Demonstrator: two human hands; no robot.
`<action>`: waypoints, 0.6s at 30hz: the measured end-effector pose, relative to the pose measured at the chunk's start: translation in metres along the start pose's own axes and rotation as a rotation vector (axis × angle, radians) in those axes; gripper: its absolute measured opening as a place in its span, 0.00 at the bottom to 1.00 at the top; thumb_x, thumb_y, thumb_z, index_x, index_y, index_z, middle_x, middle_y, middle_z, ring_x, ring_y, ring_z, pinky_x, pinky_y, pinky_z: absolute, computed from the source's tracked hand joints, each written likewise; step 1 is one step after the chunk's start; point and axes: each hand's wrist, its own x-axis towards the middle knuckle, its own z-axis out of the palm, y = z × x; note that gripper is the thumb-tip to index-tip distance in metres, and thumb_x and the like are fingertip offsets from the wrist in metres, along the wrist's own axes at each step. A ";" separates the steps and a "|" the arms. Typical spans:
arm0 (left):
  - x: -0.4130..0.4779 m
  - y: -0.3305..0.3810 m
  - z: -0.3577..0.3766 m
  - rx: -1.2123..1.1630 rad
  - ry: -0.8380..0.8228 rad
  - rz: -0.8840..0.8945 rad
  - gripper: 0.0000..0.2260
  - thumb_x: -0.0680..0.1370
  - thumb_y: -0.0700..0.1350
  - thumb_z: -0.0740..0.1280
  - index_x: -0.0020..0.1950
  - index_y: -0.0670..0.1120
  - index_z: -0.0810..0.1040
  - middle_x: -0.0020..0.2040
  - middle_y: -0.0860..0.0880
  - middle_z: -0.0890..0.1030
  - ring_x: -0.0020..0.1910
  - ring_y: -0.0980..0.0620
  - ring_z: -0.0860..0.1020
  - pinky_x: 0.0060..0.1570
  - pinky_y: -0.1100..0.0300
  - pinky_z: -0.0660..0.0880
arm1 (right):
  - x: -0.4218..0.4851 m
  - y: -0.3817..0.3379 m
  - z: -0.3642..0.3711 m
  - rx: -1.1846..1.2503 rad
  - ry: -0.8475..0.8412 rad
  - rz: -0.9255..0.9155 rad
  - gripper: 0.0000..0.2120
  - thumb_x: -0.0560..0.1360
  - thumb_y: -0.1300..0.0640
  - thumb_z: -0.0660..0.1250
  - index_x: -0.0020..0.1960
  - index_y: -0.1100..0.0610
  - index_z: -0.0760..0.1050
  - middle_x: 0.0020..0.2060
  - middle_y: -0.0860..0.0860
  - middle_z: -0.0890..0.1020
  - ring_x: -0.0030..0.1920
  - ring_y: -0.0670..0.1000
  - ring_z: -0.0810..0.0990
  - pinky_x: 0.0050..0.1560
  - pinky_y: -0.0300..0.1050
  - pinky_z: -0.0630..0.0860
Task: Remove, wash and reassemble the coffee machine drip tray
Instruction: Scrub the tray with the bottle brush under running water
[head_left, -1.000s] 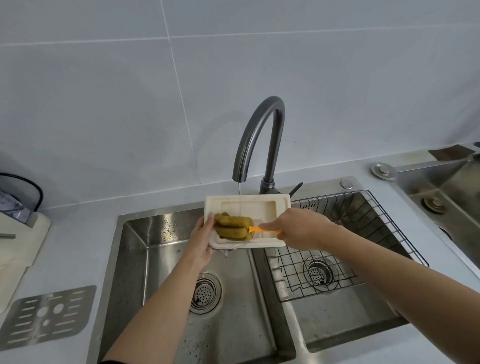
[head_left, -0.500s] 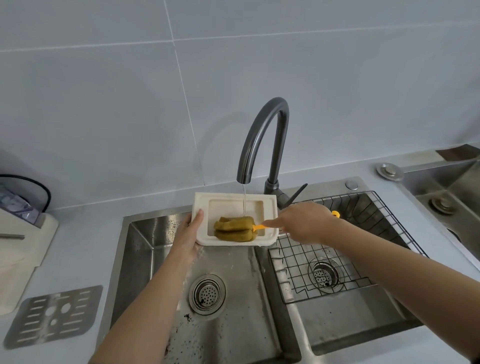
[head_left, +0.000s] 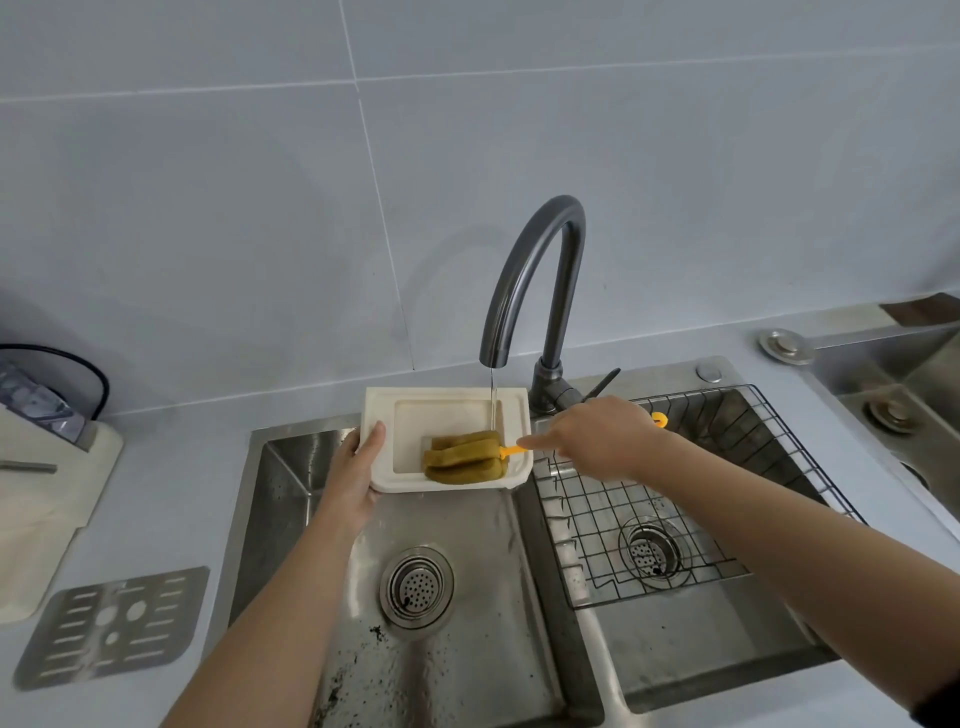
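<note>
— Under the faucet (head_left: 535, 280), over the left basin's (head_left: 291, 499) far edge, where is your drip tray (head_left: 447, 410)?

— Held level, long axis running left to right. Your left hand (head_left: 353, 478) grips its left end; your right hand (head_left: 597, 441) clasps the orange handle, pressing the sponge brush (head_left: 465, 457) into the near-right corner.

— Which way next?

— Probably leftward, along that axis.

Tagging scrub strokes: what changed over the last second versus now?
The olive-green sponge brush with orange handle slid from the left-middle of the cream plastic drip tray to its right near corner, drawn by the right hand. Unchanged: the left hand grips the tray's left edge, water runs from the grey faucet, and the perforated metal grate lies on the counter.
</note>
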 end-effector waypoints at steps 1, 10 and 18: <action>0.000 0.001 -0.002 0.007 0.003 0.005 0.06 0.77 0.46 0.63 0.53 0.48 0.73 0.48 0.48 0.79 0.46 0.48 0.78 0.54 0.46 0.73 | 0.000 0.000 -0.001 -0.005 0.000 -0.004 0.34 0.75 0.66 0.53 0.71 0.34 0.55 0.61 0.50 0.76 0.55 0.56 0.77 0.41 0.46 0.74; -0.005 0.008 -0.014 0.030 0.073 0.064 0.10 0.78 0.45 0.63 0.59 0.45 0.70 0.45 0.49 0.78 0.37 0.53 0.80 0.29 0.62 0.77 | -0.004 -0.005 -0.016 -0.121 -0.023 0.032 0.25 0.77 0.64 0.53 0.69 0.42 0.64 0.48 0.54 0.77 0.48 0.57 0.77 0.38 0.46 0.68; -0.007 0.010 -0.020 0.060 0.110 0.085 0.12 0.77 0.46 0.64 0.60 0.47 0.71 0.51 0.48 0.78 0.47 0.48 0.78 0.46 0.52 0.75 | -0.012 -0.006 -0.023 -0.035 0.088 0.077 0.23 0.76 0.62 0.53 0.68 0.45 0.64 0.46 0.54 0.76 0.49 0.58 0.78 0.38 0.48 0.69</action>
